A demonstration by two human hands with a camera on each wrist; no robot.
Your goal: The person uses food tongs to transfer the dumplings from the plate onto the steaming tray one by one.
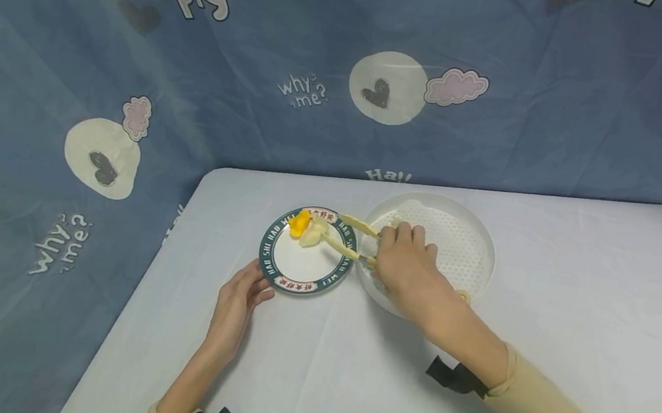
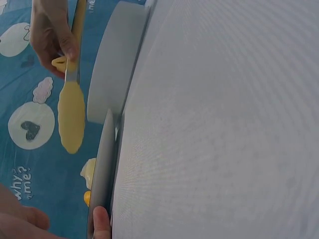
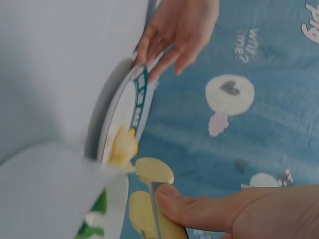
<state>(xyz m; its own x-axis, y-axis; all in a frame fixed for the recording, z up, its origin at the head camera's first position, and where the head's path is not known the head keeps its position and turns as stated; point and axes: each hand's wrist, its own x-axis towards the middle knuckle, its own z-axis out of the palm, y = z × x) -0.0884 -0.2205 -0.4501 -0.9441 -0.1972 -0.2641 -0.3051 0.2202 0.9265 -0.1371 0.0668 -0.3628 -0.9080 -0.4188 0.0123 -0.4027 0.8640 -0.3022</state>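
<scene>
The right hand (image 1: 404, 264) gripped yellow-tipped tongs (image 1: 343, 247), their heads parted at the edge of a green-banded plate (image 1: 305, 263), whose near rim the left hand (image 1: 235, 305) touched with loosely bent fingers; only the left wrist view showed a finger against its side. On it I saw a lumpy pale-yellow piece (image 1: 313, 234) beside an orange-yellow piece (image 1: 299, 223). Next to the plate, a round white tray (image 1: 459, 246) stood on the white-covered table (image 1: 334, 386), before blue cloth (image 1: 265, 33) printed with hearts and "why me?".

Passable tablecloth (image 1: 323, 371) at six o'clock from the plate (image 1: 299, 264), left hand (image 1: 237, 304) at seven-thirty, tongs (image 1: 341, 246) — then tray (image 1: 457, 242) — blocking three.
</scene>
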